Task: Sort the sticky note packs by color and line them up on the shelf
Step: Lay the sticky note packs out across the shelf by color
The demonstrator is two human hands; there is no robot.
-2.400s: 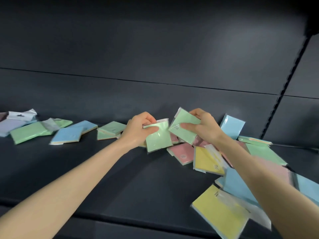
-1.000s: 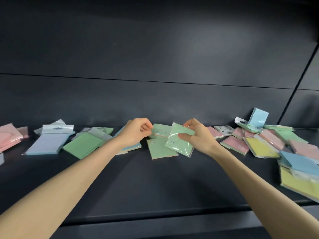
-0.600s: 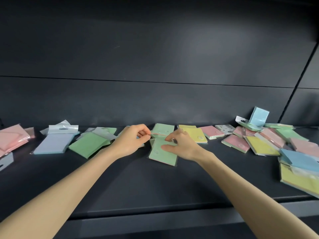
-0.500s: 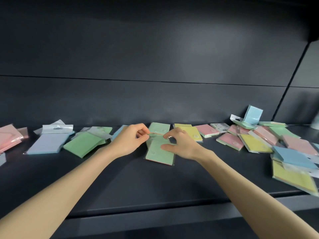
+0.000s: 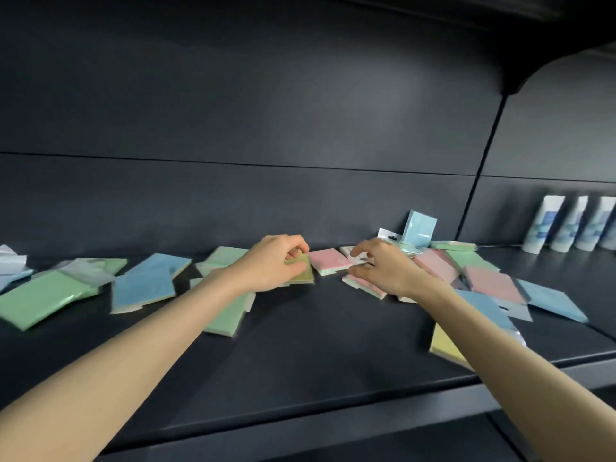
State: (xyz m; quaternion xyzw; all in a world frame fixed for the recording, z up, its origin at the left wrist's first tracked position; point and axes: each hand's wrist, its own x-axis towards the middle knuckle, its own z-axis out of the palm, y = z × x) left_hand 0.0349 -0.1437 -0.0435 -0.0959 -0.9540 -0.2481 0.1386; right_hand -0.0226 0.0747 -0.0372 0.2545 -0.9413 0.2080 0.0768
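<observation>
Sticky note packs in green, blue, pink and yellow lie scattered on a dark shelf [image 5: 316, 355]. My left hand [image 5: 271, 263] grips a yellow pack [image 5: 302, 275] by its far edge, just left of a flat pink pack [image 5: 328, 261]. My right hand [image 5: 380, 268] is curled over the right-hand pile and pinches a white-tabbed pack [image 5: 361, 260] between fingers and thumb, above another pink pack [image 5: 365, 286]. Green packs [image 5: 43, 298] and a blue pack [image 5: 146, 288] lie at the left. One green pack [image 5: 225, 316] lies under my left forearm.
A blue pack [image 5: 420, 228] leans upright against the back wall. More pink packs [image 5: 493, 285], a blue pack [image 5: 550, 301] and a yellow pack [image 5: 445, 345] lie at the right. White bottles [image 5: 546, 228] stand in the neighbouring bay. The shelf's front edge runs below.
Both hands have left the green packs and moved right. My left hand now holds a yellow pack and my right hand has reached the white-tabbed pack. The view has turned right.
</observation>
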